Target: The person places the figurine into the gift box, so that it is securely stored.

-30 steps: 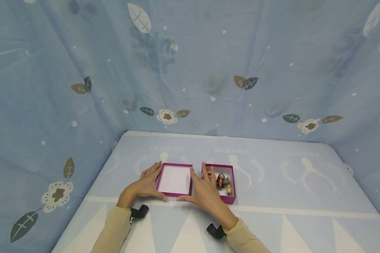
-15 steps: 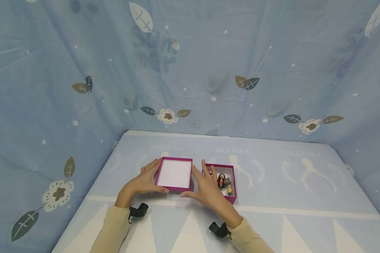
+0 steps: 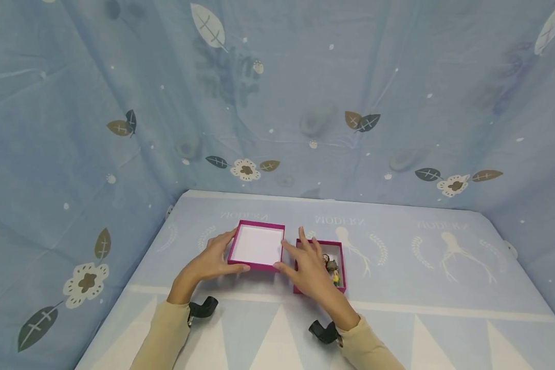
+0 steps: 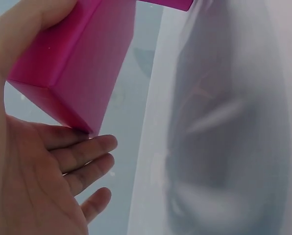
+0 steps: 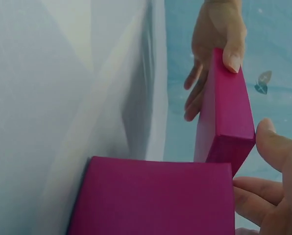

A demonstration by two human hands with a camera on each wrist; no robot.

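In the head view, a square magenta box lid (image 3: 257,245), white inside and hollow side up, is held off the table with its far edge raised. My left hand (image 3: 205,263) grips its left side, thumb on the near wall and fingers on the far side, as the left wrist view of the lid (image 4: 97,63) shows. My right hand (image 3: 312,272) pinches the right side, thumb at the near corner. Beneath and beside that hand stands the magenta box (image 3: 344,270), partly covered by it. Inside lie small toy figures, one in yellow (image 3: 336,278) and one dark-haired (image 3: 326,259).
The table (image 3: 421,267) has a pale blue patterned cloth and stretches to the right of the box. A blue printed curtain (image 3: 277,103) hangs behind it and along both sides. Black wrist cameras (image 3: 324,332) sit on both forearms.
The lid has risen from the table, moved away and slightly right, and tilted toward me. Both hands went with it, and the right hand now covers more of the box and its figures.
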